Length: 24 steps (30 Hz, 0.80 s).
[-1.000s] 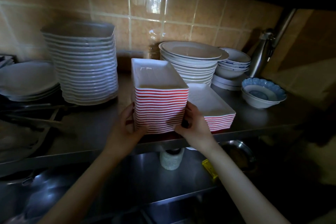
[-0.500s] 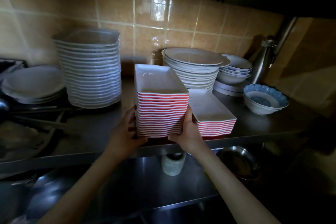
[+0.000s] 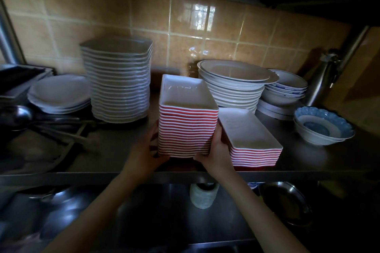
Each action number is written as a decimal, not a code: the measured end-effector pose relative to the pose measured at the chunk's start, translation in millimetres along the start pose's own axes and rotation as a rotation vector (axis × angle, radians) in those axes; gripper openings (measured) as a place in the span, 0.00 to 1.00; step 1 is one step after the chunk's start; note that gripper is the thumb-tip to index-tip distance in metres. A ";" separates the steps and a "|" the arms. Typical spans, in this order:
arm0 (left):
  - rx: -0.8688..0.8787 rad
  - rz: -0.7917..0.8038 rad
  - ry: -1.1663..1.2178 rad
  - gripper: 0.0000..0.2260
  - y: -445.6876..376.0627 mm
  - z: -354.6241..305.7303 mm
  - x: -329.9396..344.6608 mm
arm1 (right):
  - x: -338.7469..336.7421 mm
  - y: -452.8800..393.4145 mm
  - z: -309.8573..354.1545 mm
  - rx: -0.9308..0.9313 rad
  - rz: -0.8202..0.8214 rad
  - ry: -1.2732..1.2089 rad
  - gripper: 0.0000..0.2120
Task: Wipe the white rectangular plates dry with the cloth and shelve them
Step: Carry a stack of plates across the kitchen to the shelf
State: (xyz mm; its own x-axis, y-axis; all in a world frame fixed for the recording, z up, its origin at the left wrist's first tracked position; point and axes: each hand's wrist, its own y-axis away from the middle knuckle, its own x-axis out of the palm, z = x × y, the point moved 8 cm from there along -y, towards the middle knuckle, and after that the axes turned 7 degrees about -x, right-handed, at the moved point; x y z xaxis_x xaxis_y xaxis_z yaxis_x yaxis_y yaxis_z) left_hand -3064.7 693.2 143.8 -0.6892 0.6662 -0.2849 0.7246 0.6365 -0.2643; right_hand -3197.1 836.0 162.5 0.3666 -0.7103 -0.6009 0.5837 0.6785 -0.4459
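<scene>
A tall stack of white rectangular plates (image 3: 186,129) with red undersides stands on the steel shelf (image 3: 115,150), near its front edge. My left hand (image 3: 147,151) grips the stack's lower left side, fingers curled round its front corner. My right hand (image 3: 216,150) grips the lower right side the same way. A shorter stack of the same plates (image 3: 249,135) sits right beside it, touching my right hand's back. No cloth is in view.
A high pile of white squarish plates (image 3: 119,80) stands at left, round plates (image 3: 234,82) and blue-patterned bowls (image 3: 285,86) behind right, a blue bowl (image 3: 322,127) far right. Ladles and utensils (image 3: 41,125) lie at left. Below are a sink, a cup (image 3: 202,195) and a metal dish (image 3: 285,201).
Both hands have slid lower and further round the tall stack's front corners. The stack has shifted slightly back on the shelf, and the camera has moved closer.
</scene>
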 end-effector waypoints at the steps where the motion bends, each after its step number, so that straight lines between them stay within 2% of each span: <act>1: -0.007 -0.004 -0.014 0.42 -4.2 2.9 -2.1 | 3.5 -3.6 -1.4 0.010 0.000 -0.007 0.54; 10: 0.011 -0.012 -0.073 0.47 -43.7 25.7 -13.2 | 23.6 -39.2 -12.0 0.000 -0.054 -0.027 0.49; 14: 0.062 -0.049 -0.147 0.45 -60.0 26.7 -14.9 | 30.1 -54.0 -17.1 -0.004 -0.097 -0.026 0.47; 18: 0.088 -0.044 -0.181 0.45 -75.8 26.7 -15.5 | 39.9 -70.4 -21.4 0.027 -0.084 0.000 0.45; 22: 0.221 -0.051 -0.220 0.45 -95.7 27.4 -19.6 | 47.4 -86.6 -25.1 0.058 -0.071 0.063 0.45; 24: 0.201 -0.059 -0.222 0.45 -105.6 32.9 -20.8 | 51.5 -94.0 -30.5 0.103 -0.038 0.070 0.46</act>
State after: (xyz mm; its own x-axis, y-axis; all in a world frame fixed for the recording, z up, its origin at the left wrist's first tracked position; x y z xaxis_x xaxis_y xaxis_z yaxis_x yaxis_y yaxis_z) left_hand -3126.7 599.3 147.4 -0.7278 0.5151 -0.4528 0.6854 0.5669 -0.4569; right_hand -3255.1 741.4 153.2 0.2933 -0.7177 -0.6315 0.6691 0.6260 -0.4007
